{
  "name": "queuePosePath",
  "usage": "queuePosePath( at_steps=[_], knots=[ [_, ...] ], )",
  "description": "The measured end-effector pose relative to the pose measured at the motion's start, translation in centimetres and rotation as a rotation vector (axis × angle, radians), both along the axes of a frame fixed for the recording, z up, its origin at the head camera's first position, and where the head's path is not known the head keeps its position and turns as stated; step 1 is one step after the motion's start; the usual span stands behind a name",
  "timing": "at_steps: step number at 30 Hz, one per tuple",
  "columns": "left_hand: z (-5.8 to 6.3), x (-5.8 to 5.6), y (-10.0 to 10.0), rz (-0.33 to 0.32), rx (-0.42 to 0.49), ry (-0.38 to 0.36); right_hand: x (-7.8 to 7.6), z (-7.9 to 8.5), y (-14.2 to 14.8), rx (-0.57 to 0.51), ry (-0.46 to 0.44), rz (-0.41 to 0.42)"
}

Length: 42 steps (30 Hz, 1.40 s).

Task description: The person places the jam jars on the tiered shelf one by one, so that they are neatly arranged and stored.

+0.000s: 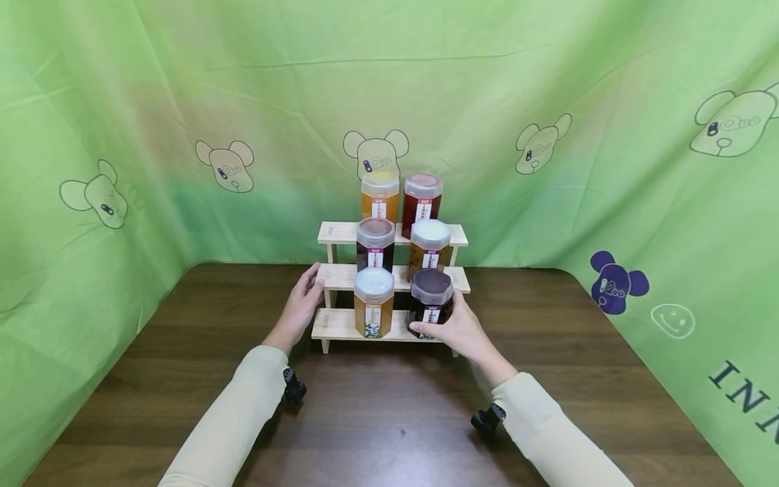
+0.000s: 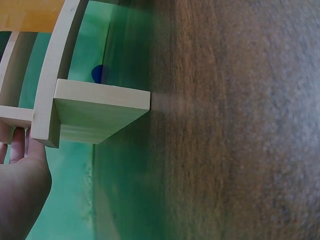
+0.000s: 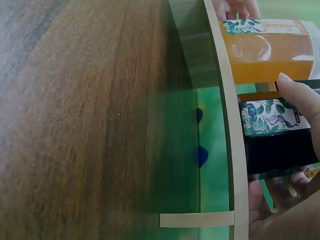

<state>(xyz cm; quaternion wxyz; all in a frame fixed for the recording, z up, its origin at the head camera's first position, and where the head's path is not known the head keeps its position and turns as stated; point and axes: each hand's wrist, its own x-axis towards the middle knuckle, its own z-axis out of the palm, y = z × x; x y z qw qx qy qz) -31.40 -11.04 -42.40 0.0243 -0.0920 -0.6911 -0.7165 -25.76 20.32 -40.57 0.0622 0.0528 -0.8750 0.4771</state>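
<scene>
A three-step wooden display rack (image 1: 337, 325) stands on the table with jars on every step. My left hand (image 1: 299, 308) holds the left end of its middle step; in the left wrist view the fingers (image 2: 19, 145) reach behind the wood, partly hidden. My right hand (image 1: 456, 331) grips a dark jar (image 1: 431, 291) at the right of the lowest step, thumb across its front. In the right wrist view, the dark jar (image 3: 280, 152) stands between thumb and fingers, its base by the step. Beside it is an orange-yellow jar (image 1: 374, 308) with a whitish lid.
On the middle step stand a dark purple jar (image 1: 375, 247) and an amber jar (image 1: 429, 247). A yellow jar (image 1: 380, 193) and a red jar (image 1: 422, 199) occupy the top step. Behind the brown table (image 1: 389, 419) hangs a green cloth (image 1: 292, 95).
</scene>
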Motion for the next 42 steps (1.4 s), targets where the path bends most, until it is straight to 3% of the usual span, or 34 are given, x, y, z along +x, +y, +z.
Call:
queuePosePath(
  at_steps=[6,14,24,36,42],
  knots=[
    [-0.1,-0.1,-0.1,-0.007,0.002,0.008,-0.1,-0.1,-0.1,0.000,0.002,-0.002],
    [-0.4,0.2,-0.1,-0.010,0.003,0.094,0.1,-0.1,0.0,-0.010,0.005,0.003],
    [-0.3,-0.3,-0.1,-0.017,0.009,-0.001,0.8,0.3,0.6,-0.076,-0.084,0.059],
    [-0.2,-0.4,-0.1,-0.014,0.008,0.007,1.3,0.7,1.8,-0.117,-0.023,0.118],
    [-0.1,-0.3,-0.1,-0.011,-0.007,-0.001,1.7,0.7,3.1,-0.050,0.006,0.154]
  ],
)
